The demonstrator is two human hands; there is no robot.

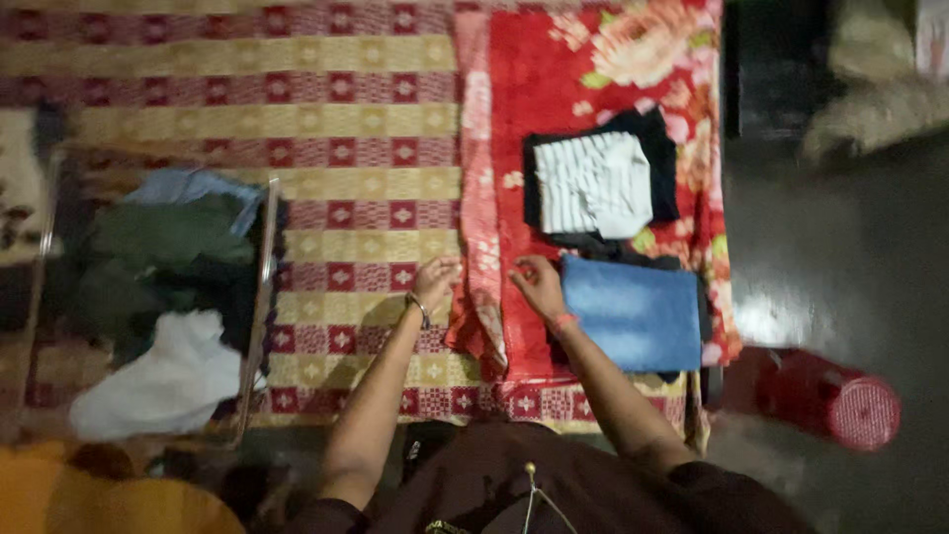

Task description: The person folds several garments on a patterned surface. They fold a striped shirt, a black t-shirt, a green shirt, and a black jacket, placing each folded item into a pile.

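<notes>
The left hand [435, 280] rests on the yellow and maroon checked bedsheet [326, 148], its fingers curled loosely beside the orange edge of the red floral blanket [554, 89]; whether it pinches that edge cannot be told. The right hand [539, 287] lies on the red floral blanket with fingers bent, holding nothing clear, just left of a folded blue cloth [638, 314]. Farther off on the blanket sits a folded white striped garment [593, 185] on top of a dark one [660, 148]. At the left, a metal-framed basket [267, 257] holds a heap of clothes, green, dark and white [163, 381]. A red stool [840, 400] stands on the floor at the near right.
</notes>
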